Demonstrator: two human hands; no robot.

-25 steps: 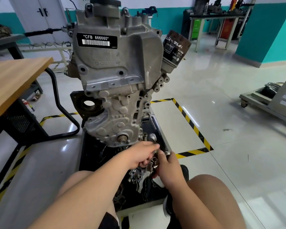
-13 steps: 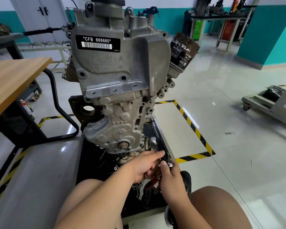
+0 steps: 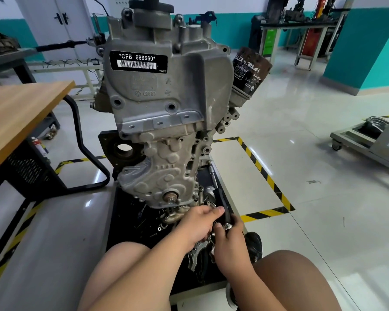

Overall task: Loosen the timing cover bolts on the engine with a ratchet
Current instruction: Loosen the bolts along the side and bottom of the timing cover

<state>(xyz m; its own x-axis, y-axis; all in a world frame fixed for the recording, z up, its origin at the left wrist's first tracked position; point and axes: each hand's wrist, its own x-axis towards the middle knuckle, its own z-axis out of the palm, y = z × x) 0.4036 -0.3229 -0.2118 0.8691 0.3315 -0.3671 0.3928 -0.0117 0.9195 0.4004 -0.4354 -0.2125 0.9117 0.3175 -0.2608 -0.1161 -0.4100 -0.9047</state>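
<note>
A grey engine with its ribbed timing cover (image 3: 160,173) stands upright on a black tray (image 3: 133,223) in front of me. Below its lower right corner, my left hand (image 3: 198,223) and my right hand (image 3: 229,241) meet over the tray. My left hand's fingers curl round the black handle of the ratchet (image 3: 220,203), whose metal head lies near the cover's bottom edge. My right hand pinches a small silver socket (image 3: 227,226) at the handle's near end. The bolts under my hands are hidden.
Loose metal parts (image 3: 195,254) lie on the tray under my hands. A wooden-topped bench (image 3: 20,113) with a black frame stands at the left. Yellow-black floor tape (image 3: 263,173) runs at the right, and a wheeled cart (image 3: 364,142) sits at far right. My knees flank the tray.
The view has shifted down and closer to the engine. Both hands stay together at the ratchet below the cover, with only a slight move to the right.
</note>
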